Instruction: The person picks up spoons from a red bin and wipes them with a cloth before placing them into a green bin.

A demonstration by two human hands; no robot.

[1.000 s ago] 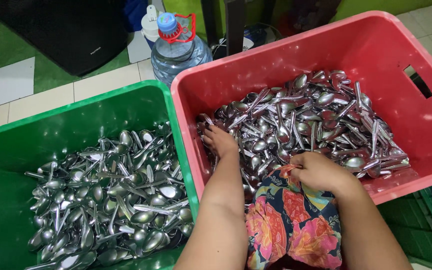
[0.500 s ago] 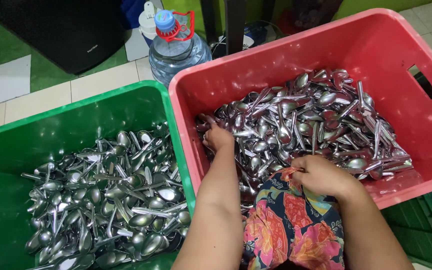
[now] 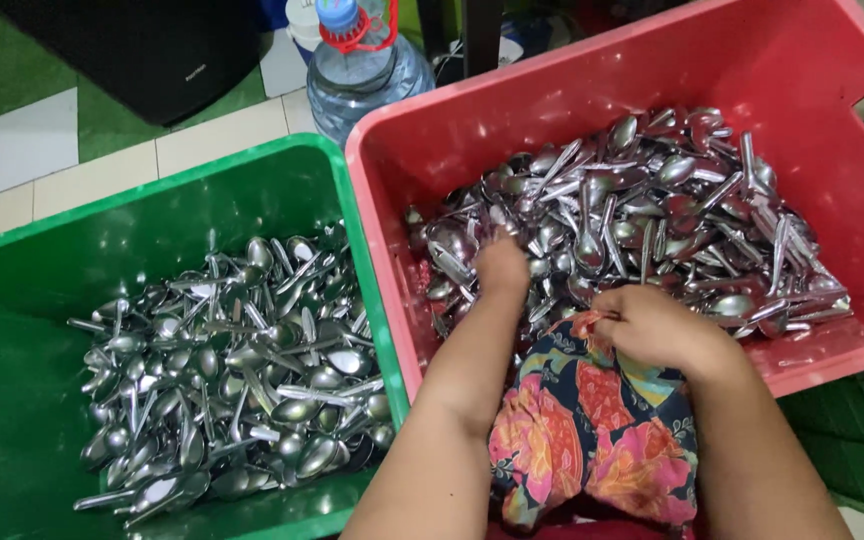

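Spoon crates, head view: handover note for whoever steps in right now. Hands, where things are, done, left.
Left hand: in the red crate, fingers down among the spoons; grip hidden.
Right hand: at the red crate's near edge, pinching a floral cloth that hangs over the rim.
Green crate, to the left: also holds a spoon pile.
Water bottle on the floor behind both crates.
Done: spoons lie in both crates.
Left: a big heap in the red one.

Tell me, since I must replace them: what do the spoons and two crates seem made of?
Spoons: polished metal, probably stainless steel, judging by mirror-like glints. Red crate and green crate: glossy moulded plastic, judging by soft highlights and a cut-out handle slot.
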